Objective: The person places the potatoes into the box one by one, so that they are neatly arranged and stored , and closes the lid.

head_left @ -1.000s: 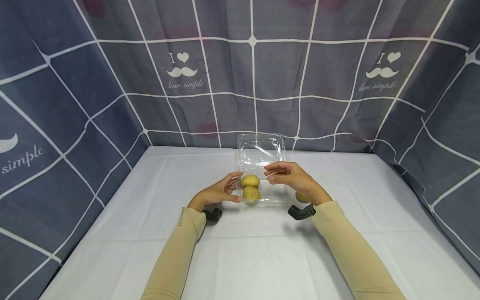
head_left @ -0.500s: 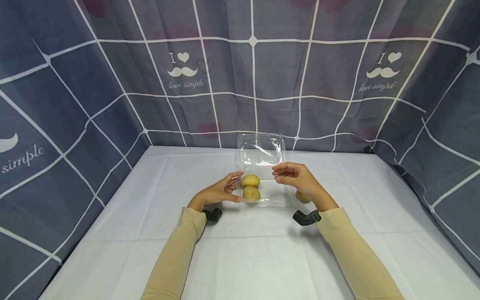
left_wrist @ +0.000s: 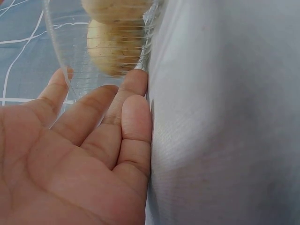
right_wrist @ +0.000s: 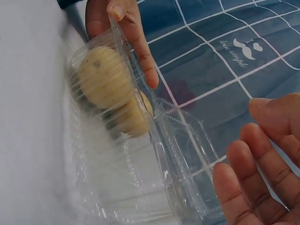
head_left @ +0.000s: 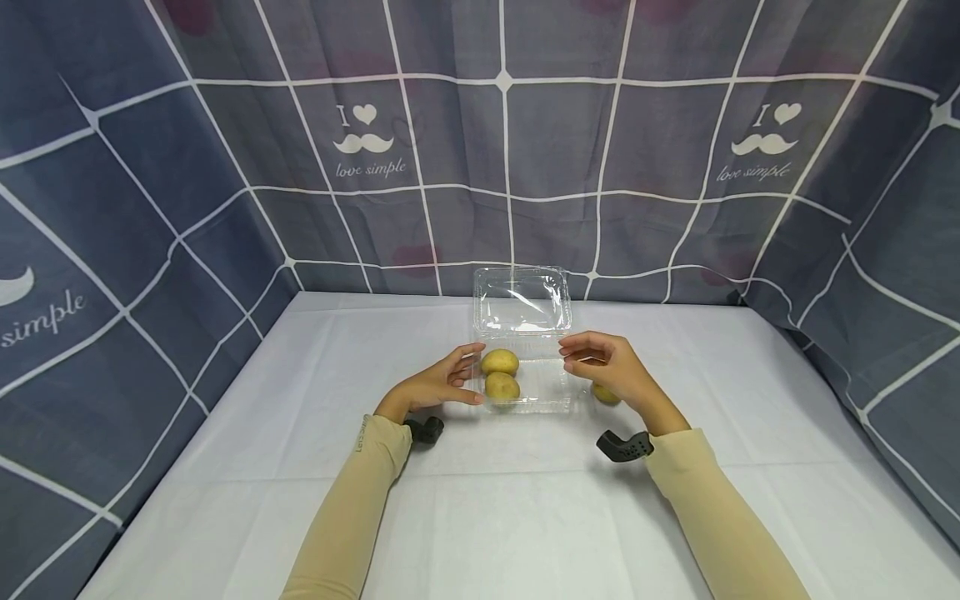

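Observation:
A clear plastic clamshell box (head_left: 546, 387) stands with its lid (head_left: 522, 302) raised at the back. Two potatoes, a rear one (head_left: 499, 361) and a front one (head_left: 502, 387), sit along its left side. My left hand (head_left: 433, 385) rests on the table at the left wall, thumb toward the front corner. In the left wrist view its loosely extended fingertips (left_wrist: 136, 80) lie right at the ribbed wall. Over the box's right edge hovers my right hand (head_left: 617, 368), fingers relaxed and holding nothing. A third potato (head_left: 606, 395) lies right of the box, partly hidden by that hand.
A white cloth (head_left: 480, 517) covers the table. Dark checked curtains (head_left: 457, 150) enclose the back and both sides. Black camera mounts, a left one (head_left: 426, 430) and a right one (head_left: 626, 447), hang below the wrists.
My right hand has drawn back to the right, from over the middle of the box to its right edge. Left hand, box and potatoes have stayed in place.

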### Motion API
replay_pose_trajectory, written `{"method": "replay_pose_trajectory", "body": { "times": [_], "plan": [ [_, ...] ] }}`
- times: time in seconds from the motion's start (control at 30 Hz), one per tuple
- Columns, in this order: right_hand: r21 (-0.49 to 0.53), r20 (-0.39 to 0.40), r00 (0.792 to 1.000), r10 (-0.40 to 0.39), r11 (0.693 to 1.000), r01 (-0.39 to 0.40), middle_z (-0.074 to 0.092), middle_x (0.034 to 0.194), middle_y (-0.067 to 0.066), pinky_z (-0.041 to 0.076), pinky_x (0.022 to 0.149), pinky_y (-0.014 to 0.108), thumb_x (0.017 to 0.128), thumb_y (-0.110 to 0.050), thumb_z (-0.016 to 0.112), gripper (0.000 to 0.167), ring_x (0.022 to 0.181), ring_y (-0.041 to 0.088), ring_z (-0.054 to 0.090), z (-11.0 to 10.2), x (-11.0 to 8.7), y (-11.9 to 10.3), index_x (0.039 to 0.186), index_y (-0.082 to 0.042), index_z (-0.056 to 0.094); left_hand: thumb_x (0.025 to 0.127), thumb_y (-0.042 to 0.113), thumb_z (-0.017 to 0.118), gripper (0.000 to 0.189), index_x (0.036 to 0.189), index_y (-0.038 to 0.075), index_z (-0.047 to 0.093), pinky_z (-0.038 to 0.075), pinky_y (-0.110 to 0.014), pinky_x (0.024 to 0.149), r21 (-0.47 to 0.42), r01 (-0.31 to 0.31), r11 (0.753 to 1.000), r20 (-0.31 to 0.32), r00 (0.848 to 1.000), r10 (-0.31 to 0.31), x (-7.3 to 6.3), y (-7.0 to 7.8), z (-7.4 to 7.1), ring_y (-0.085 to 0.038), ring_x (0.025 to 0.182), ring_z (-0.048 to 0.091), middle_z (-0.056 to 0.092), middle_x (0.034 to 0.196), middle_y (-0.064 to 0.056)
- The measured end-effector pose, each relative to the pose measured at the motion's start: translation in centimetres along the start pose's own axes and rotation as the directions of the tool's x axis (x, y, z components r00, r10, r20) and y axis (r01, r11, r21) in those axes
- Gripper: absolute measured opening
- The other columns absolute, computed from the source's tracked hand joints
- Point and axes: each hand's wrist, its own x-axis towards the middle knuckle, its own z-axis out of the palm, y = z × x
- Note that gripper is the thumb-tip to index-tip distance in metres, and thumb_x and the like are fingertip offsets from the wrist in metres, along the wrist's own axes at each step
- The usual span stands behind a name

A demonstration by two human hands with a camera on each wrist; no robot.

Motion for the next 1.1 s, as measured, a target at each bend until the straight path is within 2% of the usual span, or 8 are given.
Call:
{"method": "replay_pose_trajectory", "body": {
  "times": [0.13,0.37,0.67,0.9,1.1],
  "plan": [
    [-0.014,-0.006,1.0,-0.014,1.0,0.014,0.068,0.124,0.038,0.058,0.093,0.021,0.097,0.005,0.075,0.035,0.103,0.008,0.071,-0.2,-0.4,0.1,0.129,0.016,0.067,0.096,0.002,0.079,0.099,0.173,0.01,0.017,0.023,-0.054,0.132,0.003,0.0,1.0,-0.002,1.0,0.0,0.0,0.1,0.0,-0.043,0.163,0.022,0.018,0.177,-0.025],
    [-0.054,0.001,0.999,-0.033,0.998,0.033,0.065,0.13,0.039,0.058,0.094,0.02,0.095,0.006,0.075,0.037,0.11,0.02,0.072,-0.8,-1.1,0.1,0.129,0.017,0.066,0.096,0.0,0.078,0.099,0.173,0.008,0.016,0.022,-0.054,0.132,-0.003,-0.002,1.0,0.002,1.0,0.002,-0.2,0.2,0.1,-0.042,0.163,0.021,0.018,0.177,-0.025],
    [-0.057,0.033,0.999,-0.007,0.998,0.009,0.068,0.133,0.03,0.056,0.098,0.019,0.095,0.004,0.076,0.041,0.115,0.02,0.07,-2.5,-1.5,0.5,0.134,0.015,0.066,0.096,0.002,0.078,0.099,0.173,0.009,0.016,0.022,-0.054,0.132,0.002,-0.003,1.0,0.005,1.0,0.003,0.0,-0.1,0.0,-0.042,0.163,0.021,0.017,0.177,-0.025],
    [-0.032,0.058,0.998,0.034,0.999,-0.032,0.075,0.126,0.009,0.056,0.098,0.02,0.097,0.001,0.076,0.046,0.114,0.016,0.071,-4.3,-2.2,0.9,0.137,0.017,0.061,0.096,0.002,0.078,0.099,0.173,0.009,0.016,0.022,-0.054,0.132,0.009,-0.011,1.0,0.004,1.0,0.011,0.2,-0.3,-0.1,-0.042,0.163,0.02,0.018,0.177,-0.025],
    [-0.007,0.019,0.998,0.065,0.998,-0.064,0.075,0.127,0.01,0.057,0.096,0.02,0.099,0.002,0.075,0.046,0.112,0.013,0.072,-5.8,-2.9,1.4,0.139,0.017,0.06,0.096,0.002,0.079,0.1,0.173,0.008,0.015,0.021,-0.054,0.132,0.02,-0.014,1.0,0.001,1.0,0.014,0.3,-0.3,-0.1,-0.041,0.164,0.019,0.018,0.177,-0.025]
  ]
}}
